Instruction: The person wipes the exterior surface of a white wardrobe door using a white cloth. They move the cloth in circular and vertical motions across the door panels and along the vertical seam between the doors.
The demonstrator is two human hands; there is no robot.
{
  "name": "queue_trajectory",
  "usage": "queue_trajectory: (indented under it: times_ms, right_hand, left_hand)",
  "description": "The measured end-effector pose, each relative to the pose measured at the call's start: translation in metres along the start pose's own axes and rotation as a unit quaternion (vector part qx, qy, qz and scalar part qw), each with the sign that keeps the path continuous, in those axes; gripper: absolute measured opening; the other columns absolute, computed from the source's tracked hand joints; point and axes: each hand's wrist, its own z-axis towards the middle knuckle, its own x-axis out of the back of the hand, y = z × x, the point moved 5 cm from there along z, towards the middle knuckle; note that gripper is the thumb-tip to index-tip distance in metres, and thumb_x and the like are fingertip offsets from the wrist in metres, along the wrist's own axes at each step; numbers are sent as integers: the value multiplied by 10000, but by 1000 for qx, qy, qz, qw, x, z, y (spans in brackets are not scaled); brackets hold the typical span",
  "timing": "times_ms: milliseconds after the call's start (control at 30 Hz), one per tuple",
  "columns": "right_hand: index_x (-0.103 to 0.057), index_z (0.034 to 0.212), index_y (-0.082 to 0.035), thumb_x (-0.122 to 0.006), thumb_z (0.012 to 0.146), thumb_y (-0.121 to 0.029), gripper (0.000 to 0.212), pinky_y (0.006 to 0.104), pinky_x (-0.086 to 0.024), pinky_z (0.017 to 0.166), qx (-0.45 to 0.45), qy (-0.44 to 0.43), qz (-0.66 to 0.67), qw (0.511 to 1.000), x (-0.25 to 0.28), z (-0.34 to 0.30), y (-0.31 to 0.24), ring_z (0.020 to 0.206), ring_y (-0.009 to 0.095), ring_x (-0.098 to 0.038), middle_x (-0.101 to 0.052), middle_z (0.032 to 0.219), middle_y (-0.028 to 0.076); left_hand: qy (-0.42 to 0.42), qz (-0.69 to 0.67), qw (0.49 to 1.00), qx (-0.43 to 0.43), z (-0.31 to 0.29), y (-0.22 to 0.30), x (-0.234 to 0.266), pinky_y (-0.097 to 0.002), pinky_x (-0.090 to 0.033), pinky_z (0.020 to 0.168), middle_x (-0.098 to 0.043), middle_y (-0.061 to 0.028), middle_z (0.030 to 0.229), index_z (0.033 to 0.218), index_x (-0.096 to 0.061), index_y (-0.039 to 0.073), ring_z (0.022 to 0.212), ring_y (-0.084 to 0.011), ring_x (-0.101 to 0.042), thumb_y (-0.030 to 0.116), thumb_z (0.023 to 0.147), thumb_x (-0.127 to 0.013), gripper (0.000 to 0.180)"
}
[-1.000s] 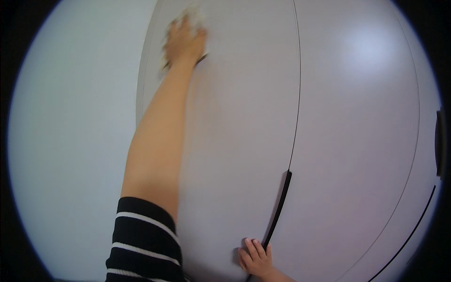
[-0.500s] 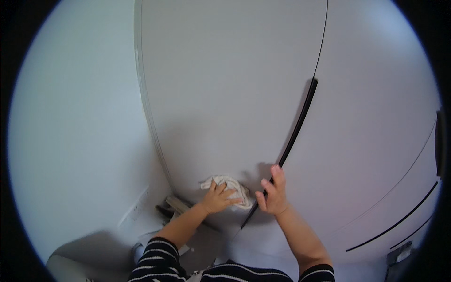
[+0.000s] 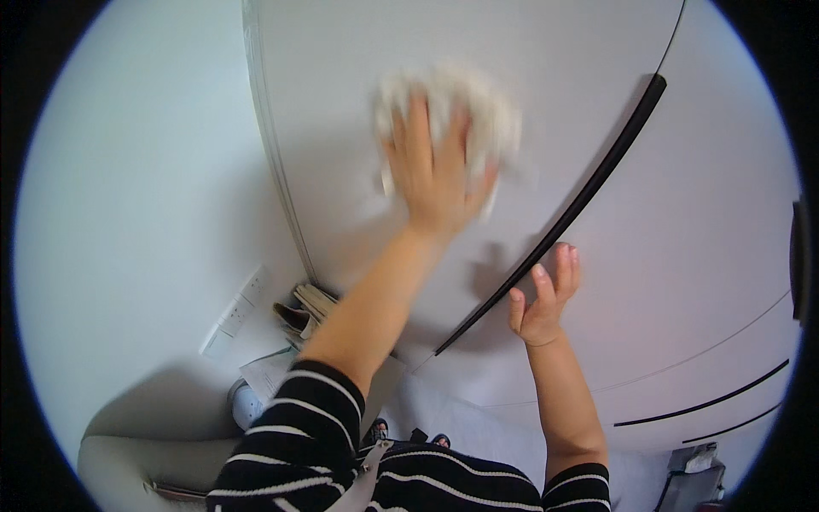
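A crumpled off-white cloth point(image 3: 493, 119) lies against a tall pale grey cabinet door point(image 3: 341, 51), blurred by motion. Spread over it, my left hand point(image 3: 433, 183) presses the cloth to the door and carries it along. A long black handle point(image 3: 589, 189) runs slantwise down the door's right side. Beside the handle's lower half is my right hand point(image 3: 543, 309), raised with its fingers apart and nothing in it. Whether its fingertips touch the door panel, I cannot tell.
At left, the pale wall carries a row of sockets point(image 3: 235, 316). Books or folders point(image 3: 314, 303) stand in the corner, near a rounded white object point(image 3: 247, 404) and a grey upholstered seat point(image 3: 119, 465). Further black strips point(image 3: 708, 399) line the lower right, above a dark box point(image 3: 693, 478).
My left hand has swept the cloth up the door, away from me. My right hand has shifted slightly right and up. The view has tilted, and the handle now leans more.
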Motion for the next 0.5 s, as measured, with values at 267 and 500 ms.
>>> queue_trajectory:
  times_ms: [267, 500]
  right_hand:
    - [-397, 1377, -70, -447, 1010, -263, 418, 546, -253, 1133, 33, -19, 32, 999, 10, -14, 11, 1375, 454, -318, -358, 1463, 304]
    - [-421, 1385, -101, -461, 1012, -304, 427, 538, -278, 1119, -12, 13, 43, 999, 7, -13, 9, 1356, 454, -342, -378, 1453, 292]
  left_hand:
    - [-317, -46, 945, 71, -380, 30, 77, -565, -344, 929, -452, -101, 1159, 1027, -695, 411, 1064, -371, -423, 334, 754, -758, 291]
    - [-129, -71, 989, 21, -162, 47, 25, -573, -292, 1022, -448, -128, 1246, 1117, -690, 397, 1167, -399, -379, 290, 819, -720, 318]
